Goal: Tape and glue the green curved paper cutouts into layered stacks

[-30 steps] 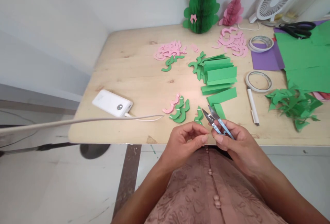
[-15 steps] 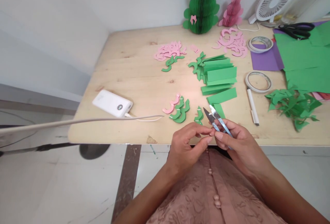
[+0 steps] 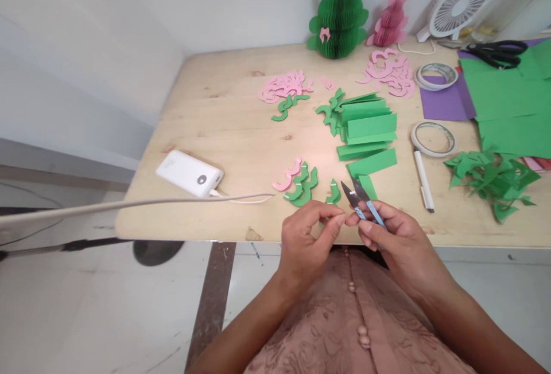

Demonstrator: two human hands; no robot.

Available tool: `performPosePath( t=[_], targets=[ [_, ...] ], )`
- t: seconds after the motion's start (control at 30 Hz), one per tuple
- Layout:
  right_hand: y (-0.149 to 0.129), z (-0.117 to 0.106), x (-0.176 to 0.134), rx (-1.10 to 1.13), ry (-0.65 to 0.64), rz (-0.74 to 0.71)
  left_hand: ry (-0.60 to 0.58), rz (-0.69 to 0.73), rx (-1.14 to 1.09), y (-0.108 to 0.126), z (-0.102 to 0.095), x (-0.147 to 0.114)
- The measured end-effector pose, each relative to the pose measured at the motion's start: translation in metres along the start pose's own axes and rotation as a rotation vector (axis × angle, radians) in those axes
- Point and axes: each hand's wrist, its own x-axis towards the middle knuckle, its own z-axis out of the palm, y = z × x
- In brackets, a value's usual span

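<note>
My right hand [image 3: 390, 236] holds a pair of thread snips [image 3: 365, 203] with light blue handles; the dark blades stand apart and point up and left. A small white bit sits on one blade. My left hand [image 3: 310, 239] is closed, thumb and forefinger pinched together just left of my right fingertips; anything between them is too small to make out. Just beyond the hands lies a single scalloped green paper piece [image 3: 333, 191] with a white strip on it. Left of it, more green scalloped pieces [image 3: 303, 190] lie beside a pink scalloped piece [image 3: 287, 176].
Folded green strips [image 3: 370, 127], pink cutouts [image 3: 286, 84], tape rolls [image 3: 433, 139], a white pen [image 3: 424, 182] and green scraps [image 3: 491, 182] lie around the table. A white power bank [image 3: 187, 172] is at left. A cable [image 3: 129, 205] crosses in front. Paper rabbits [image 3: 340, 18] stand behind.
My left hand has drawn slightly left, away from the right fingertips. The white patch seen on the right-hand blade of the snips no longer shows; that blade looks dark now.
</note>
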Motion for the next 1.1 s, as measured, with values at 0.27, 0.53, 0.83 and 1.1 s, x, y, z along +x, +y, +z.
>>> performPosePath(
  t=[0.27, 0.53, 0.83, 1.1],
  targets=[
    [0.004, 0.000, 0.001, -0.081, -0.044, -0.005, 0.127, -0.052, -0.082, -0.002, -0.001, 0.010],
    [0.006, 0.001, 0.000, -0.063, -0.057, 0.031, 0.169, 0.158, 0.082, -0.004, 0.000, 0.012],
    [0.004, 0.002, -0.002, -0.042, -0.093, 0.047, 0.222, 0.318, 0.240, -0.014, 0.009, 0.009],
    [0.006, 0.002, -0.002, -0.028, -0.085, 0.054, 0.249, 0.373, 0.229, -0.020, 0.013, 0.010]
  ],
)
